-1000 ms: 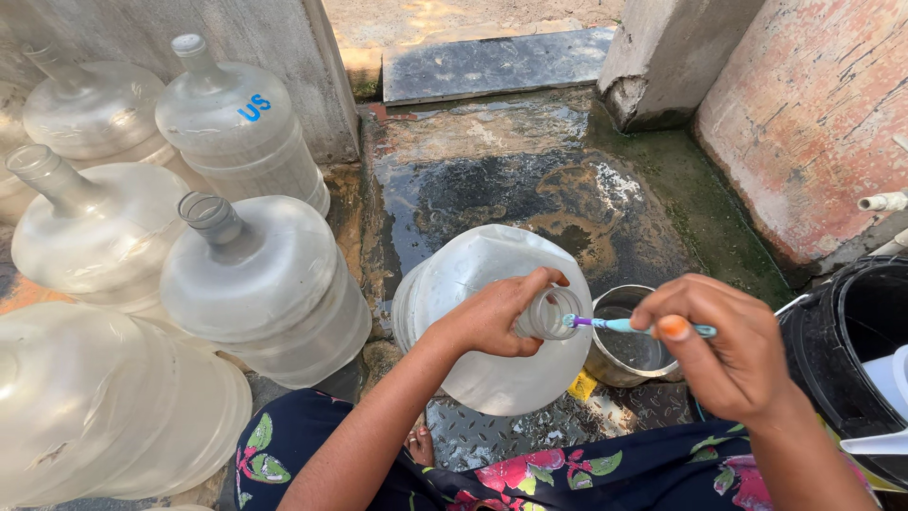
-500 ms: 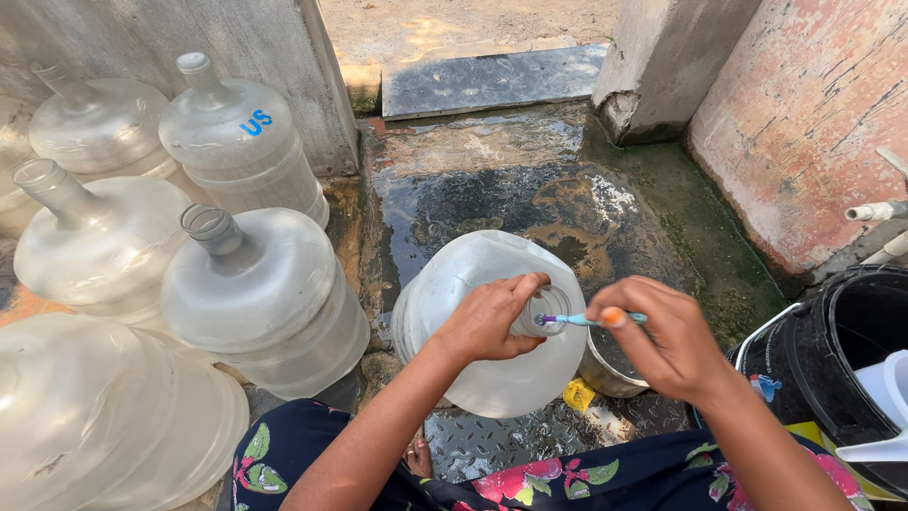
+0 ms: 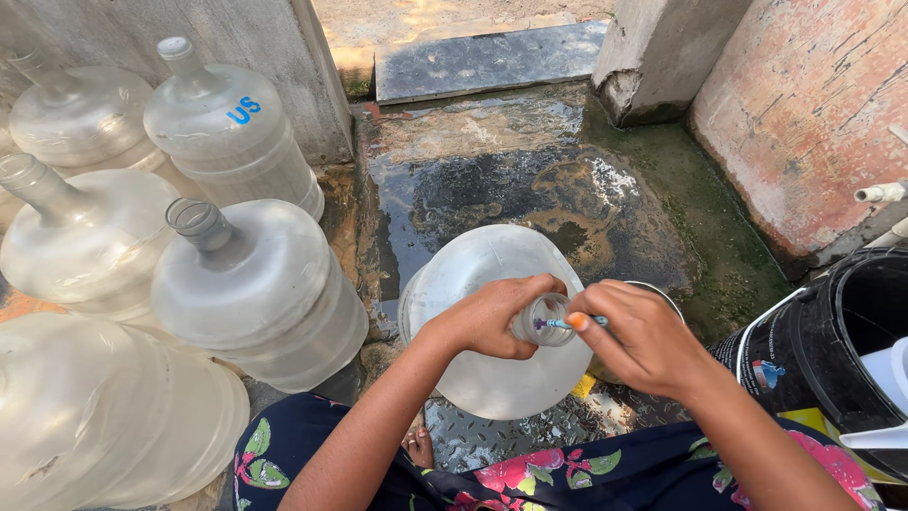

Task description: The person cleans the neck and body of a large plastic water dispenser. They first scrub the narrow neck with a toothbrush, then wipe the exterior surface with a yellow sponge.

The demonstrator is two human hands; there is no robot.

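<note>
Large clear plastic water jug (image 3: pixel 487 331) lies tilted on the wet stone floor (image 3: pixel 492 189), neck twd the person, right in front of the knees. Left hand (image 3: pixel 492 317) is wrapped closed around the jug's neck (image 3: pixel 541 320), fingers curled over the top, thumb underneath, holding it steady. Right hand (image 3: pixel 638 336) is pinched closed on a small brush w/ blue and orange handle (image 3: pixel 567 323), fingertips bunched on the handle; brush tip sits at the jug's mouth, bristles just inside or at the rim, can't tell which.

Small round metal bowl (image 3: pixel 662 293) sits on the floor just behind the right hand, mostly hidden. Black plastic bucket (image 3: pixel 832 350) stands at the right edge, near the right forearm.

To the left, apart from the hands: a group of empty clear plastic water jugs (image 3: pixel 251 293), some upright, some leaning, packed vs a grey concrete wall (image 3: pixel 218 47). Pinkish plastered wall (image 3: pixel 813 104) at right w/ a white pipe stub (image 3: pixel 880 193) sticking out. Person wears dark floral-print cloth (image 3: pixel 586 473) over the lap.
</note>
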